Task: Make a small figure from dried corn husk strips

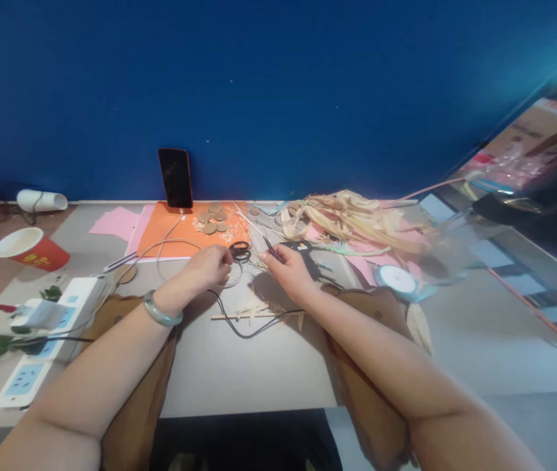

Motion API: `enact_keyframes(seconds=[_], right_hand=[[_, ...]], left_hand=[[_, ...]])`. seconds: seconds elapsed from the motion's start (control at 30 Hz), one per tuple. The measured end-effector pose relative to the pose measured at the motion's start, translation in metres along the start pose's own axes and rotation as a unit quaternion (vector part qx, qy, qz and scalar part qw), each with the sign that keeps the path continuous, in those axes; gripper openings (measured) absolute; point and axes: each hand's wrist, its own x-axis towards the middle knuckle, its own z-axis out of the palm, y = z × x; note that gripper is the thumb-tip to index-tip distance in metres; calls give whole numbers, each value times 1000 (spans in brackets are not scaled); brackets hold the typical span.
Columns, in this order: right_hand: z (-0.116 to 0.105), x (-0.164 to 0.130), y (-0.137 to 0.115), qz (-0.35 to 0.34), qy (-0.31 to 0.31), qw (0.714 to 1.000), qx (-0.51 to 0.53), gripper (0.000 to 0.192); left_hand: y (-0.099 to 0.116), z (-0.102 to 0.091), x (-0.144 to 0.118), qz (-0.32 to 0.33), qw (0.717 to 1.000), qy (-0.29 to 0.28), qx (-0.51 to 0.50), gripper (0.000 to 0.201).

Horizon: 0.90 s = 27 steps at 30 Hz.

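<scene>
My left hand (212, 267), with a pale green bangle on its wrist, is over the middle of the table. Its fingers are curled and pressed together; what they hold, if anything, is hidden. Just beyond them lie black-handled scissors (240, 251). To the right, my right hand (291, 269) grips a slim dark pointed tool (270, 247) that looks like tweezers, its tip pointing away from me. Pale husk-like scraps (253, 304) and a thin stick (229, 317) lie below the hands. A black cord (245, 336) loops across the table there.
A phone (176, 178) leans on the blue wall behind an orange sheet (161, 229) bearing several brown discs (210, 228). Dried husk strips (352, 219) are heaped at right, near a ribbon spool (396, 280). A red paper cup (46, 254) and a power strip (26, 379) stand left.
</scene>
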Motion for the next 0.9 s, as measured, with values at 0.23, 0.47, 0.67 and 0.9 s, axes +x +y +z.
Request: enact_keyframes(seconds=[0.23,0.47,0.67,0.9], right_hand=[[0,-2,-3,-18,-4,1000,-22,29],[-1,-1,-3,-20,-6,1000,-18,23],[-1,-3,-10,-7,-45,998,-52,31],[1,-5,-9,-40,-47,996,-58,27]], left_hand=[[-1,16,2,18,981,-55,185,16],[0,14,2,1,997,-2,72,13],[18,15,-3,-12,929,4,-370,18],[29,22,-9,-9,888,-21,-459,20]])
